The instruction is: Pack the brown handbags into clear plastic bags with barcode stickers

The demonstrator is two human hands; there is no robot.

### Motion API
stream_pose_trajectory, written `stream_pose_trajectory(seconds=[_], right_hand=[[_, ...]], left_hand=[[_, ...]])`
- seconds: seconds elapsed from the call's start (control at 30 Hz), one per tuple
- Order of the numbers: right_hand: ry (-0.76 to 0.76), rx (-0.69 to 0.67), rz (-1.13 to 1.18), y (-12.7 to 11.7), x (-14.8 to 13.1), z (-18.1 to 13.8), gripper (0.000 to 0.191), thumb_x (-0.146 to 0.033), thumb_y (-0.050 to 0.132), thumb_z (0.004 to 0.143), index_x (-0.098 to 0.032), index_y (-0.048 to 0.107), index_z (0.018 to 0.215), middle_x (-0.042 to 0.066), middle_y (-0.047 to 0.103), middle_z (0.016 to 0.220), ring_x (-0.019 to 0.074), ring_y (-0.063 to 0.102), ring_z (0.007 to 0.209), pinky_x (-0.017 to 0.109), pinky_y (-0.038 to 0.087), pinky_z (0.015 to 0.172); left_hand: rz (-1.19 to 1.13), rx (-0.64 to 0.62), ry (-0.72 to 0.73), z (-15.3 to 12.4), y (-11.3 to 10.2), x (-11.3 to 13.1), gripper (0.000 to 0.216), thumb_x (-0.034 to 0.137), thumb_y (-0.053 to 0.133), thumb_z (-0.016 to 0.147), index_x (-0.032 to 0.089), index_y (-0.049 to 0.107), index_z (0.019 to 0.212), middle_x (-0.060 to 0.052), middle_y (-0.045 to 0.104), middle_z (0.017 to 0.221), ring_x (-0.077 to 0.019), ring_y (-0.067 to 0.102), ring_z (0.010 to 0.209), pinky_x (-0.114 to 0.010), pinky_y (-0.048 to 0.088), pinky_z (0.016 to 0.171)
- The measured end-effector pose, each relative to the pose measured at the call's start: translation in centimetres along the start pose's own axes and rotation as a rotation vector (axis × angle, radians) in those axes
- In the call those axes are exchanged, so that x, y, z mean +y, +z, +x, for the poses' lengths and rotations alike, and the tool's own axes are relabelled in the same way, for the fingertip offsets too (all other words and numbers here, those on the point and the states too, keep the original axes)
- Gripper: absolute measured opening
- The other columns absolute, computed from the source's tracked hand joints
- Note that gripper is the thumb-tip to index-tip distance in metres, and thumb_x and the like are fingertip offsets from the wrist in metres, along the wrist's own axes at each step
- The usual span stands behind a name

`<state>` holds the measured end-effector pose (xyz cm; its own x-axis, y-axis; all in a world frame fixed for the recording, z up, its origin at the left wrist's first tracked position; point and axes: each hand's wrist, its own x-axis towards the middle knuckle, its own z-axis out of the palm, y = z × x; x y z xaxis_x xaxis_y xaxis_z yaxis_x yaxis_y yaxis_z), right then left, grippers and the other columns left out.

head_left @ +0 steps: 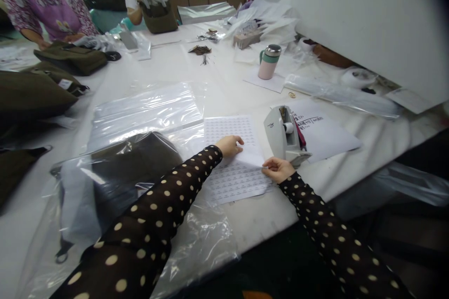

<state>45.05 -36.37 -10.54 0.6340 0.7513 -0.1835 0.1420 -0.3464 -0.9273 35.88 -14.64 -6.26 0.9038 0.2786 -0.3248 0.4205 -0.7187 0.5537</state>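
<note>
A white sheet of small printed labels (233, 184) lies on the table in front of me, with a blank white band across its middle. My left hand (229, 145) rests over the sheet, thumb and index finger a little apart. At the sheet's right edge, my right hand (278, 169) is closed in a pinch on the paper. Just beyond that hand stands a grey tape dispenser (277, 133). To the left, a dark olive bag (136, 168) lies inside a clear plastic bag (206, 233), partly behind my left sleeve.
Flat clear plastic bags (147, 107) lie beyond the wrapped bag. A pink and green flask (269, 61) and a handwritten sheet (326, 131) are to the right. More olive bags (31, 93) sit at the left. Two people work across the white table (228, 88); a white partition (351, 23) stands right.
</note>
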Motion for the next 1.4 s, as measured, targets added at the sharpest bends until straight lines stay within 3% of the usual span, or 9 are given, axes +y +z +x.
stream_pose_trajectory(seconds=[0.17, 0.37, 0.67, 0.73, 0.87, 1.23, 1.4], right_hand=[[0.000, 0.016, 0.009, 0.0, 0.2, -0.1, 0.023, -0.038, 0.069, 0.058, -0.019, 0.056, 0.063, 0.000, 0.060, 0.058, 0.0138, 0.059, 0.055, 0.026, 0.050, 0.056], [0.061, -0.026, 0.032, 0.0, 0.6, -0.1, 0.031, -0.040, 0.068, 0.057, -0.019, 0.058, 0.078, 0.001, 0.064, 0.063, 0.0160, 0.062, 0.059, 0.028, 0.052, 0.059], [0.101, -0.093, 0.049, -0.4, 1.0, 1.2, 0.025, -0.033, 0.068, 0.053, -0.020, 0.049, 0.064, -0.004, 0.056, 0.052, 0.0106, 0.054, 0.048, 0.023, 0.048, 0.050], [0.097, -0.092, 0.047, -0.3, 1.0, 1.2, 0.025, -0.030, 0.068, 0.054, -0.021, 0.050, 0.068, -0.005, 0.057, 0.053, 0.0110, 0.055, 0.048, 0.024, 0.048, 0.050], [0.079, -0.059, 0.011, 0.1, 1.0, 1.0, 0.027, -0.030, 0.065, 0.057, -0.020, 0.056, 0.081, -0.001, 0.063, 0.060, 0.0139, 0.060, 0.053, 0.026, 0.051, 0.054], [-0.095, 0.147, -0.213, 0.3, 1.0, -1.0, 0.016, -0.037, 0.064, 0.065, -0.022, 0.064, 0.070, 0.003, 0.067, 0.064, 0.0195, 0.063, 0.061, 0.032, 0.051, 0.063], [-0.120, 0.169, -0.256, 0.5, 1.3, -1.2, 0.024, -0.039, 0.061, 0.067, -0.021, 0.065, 0.084, 0.003, 0.067, 0.068, 0.0188, 0.064, 0.059, 0.030, 0.052, 0.059]], left_hand=[[0.007, 0.038, -0.046, 0.1, 0.7, -0.2, 0.028, 0.028, 0.057, 0.076, 0.021, 0.061, 0.103, -0.003, 0.065, 0.089, -0.0179, 0.060, 0.084, -0.028, 0.045, 0.081], [0.008, 0.046, -0.049, 0.3, 1.1, -0.4, 0.027, 0.028, 0.059, 0.074, 0.022, 0.061, 0.100, -0.003, 0.065, 0.089, -0.0179, 0.060, 0.083, -0.027, 0.045, 0.081], [0.014, 0.066, -0.046, 0.4, 1.3, -0.3, 0.026, 0.026, 0.058, 0.074, 0.020, 0.063, 0.099, -0.004, 0.066, 0.087, -0.0184, 0.060, 0.082, -0.028, 0.045, 0.081], [0.013, 0.075, -0.048, 0.4, 1.4, -0.3, 0.025, 0.026, 0.058, 0.074, 0.020, 0.063, 0.098, -0.004, 0.066, 0.088, -0.0183, 0.060, 0.083, -0.028, 0.045, 0.081], [0.007, 0.088, -0.043, 0.1, 1.5, -0.3, 0.025, 0.027, 0.057, 0.074, 0.021, 0.063, 0.098, -0.004, 0.066, 0.090, -0.0178, 0.060, 0.083, -0.027, 0.045, 0.081], [0.006, 0.125, -0.053, 0.0, 2.4, -0.6, 0.023, 0.024, 0.054, 0.077, 0.021, 0.063, 0.098, -0.004, 0.067, 0.090, -0.0183, 0.060, 0.085, -0.028, 0.045, 0.081], [0.014, 0.127, -0.049, 0.2, 2.5, -0.5, 0.024, 0.025, 0.054, 0.076, 0.021, 0.063, 0.097, -0.005, 0.067, 0.090, -0.0190, 0.060, 0.085, -0.028, 0.045, 0.081]])
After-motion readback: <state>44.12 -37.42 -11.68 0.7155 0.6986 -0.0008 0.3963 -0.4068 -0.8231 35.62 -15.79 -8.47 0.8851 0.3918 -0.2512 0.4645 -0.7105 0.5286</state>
